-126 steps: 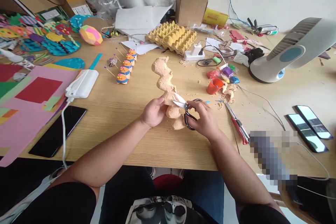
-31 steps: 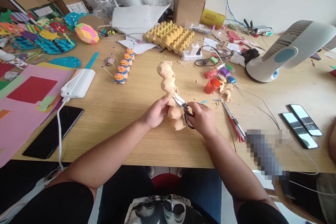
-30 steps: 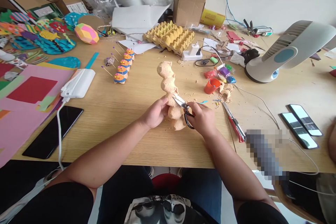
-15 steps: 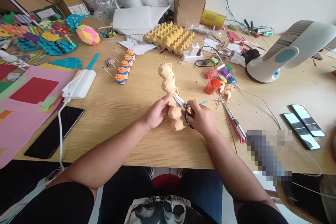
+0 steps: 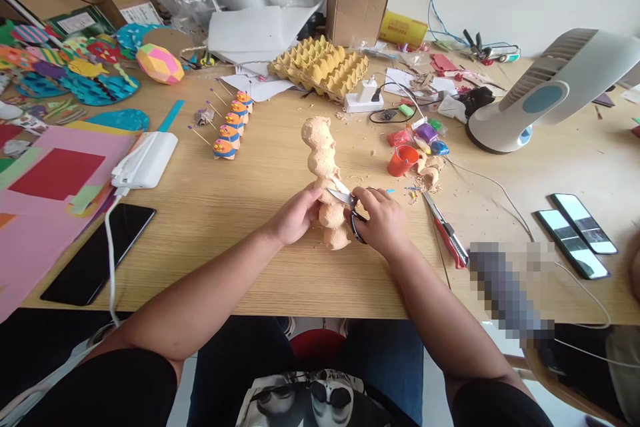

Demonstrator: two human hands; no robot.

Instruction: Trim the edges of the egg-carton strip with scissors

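A lumpy peach egg-carton strip (image 5: 318, 135) with several rounded bumps in a row stands out over the table in front of me. My left hand (image 5: 296, 215) grips it by its left side near the middle, fingers partly hidden behind it. In my right hand (image 5: 383, 219) is a pair of black-handled scissors (image 5: 358, 221), held at the strip's right edge. Their blades are spread, one lying across the front of a middle bump and the other along its upper right edge.
Painted bump figures with sticks (image 5: 233, 123) stand to the left. On the right are an orange bucket (image 5: 403, 161), peach scraps (image 5: 429, 173), a red utility knife (image 5: 453, 240), phones and a white fan (image 5: 530, 100). Farther back lies a yellow egg tray (image 5: 320, 70).
The scissor blades have opened wider, and one now lies across the strip's front. My left hand keeps its grip. The whole view has shifted slightly.
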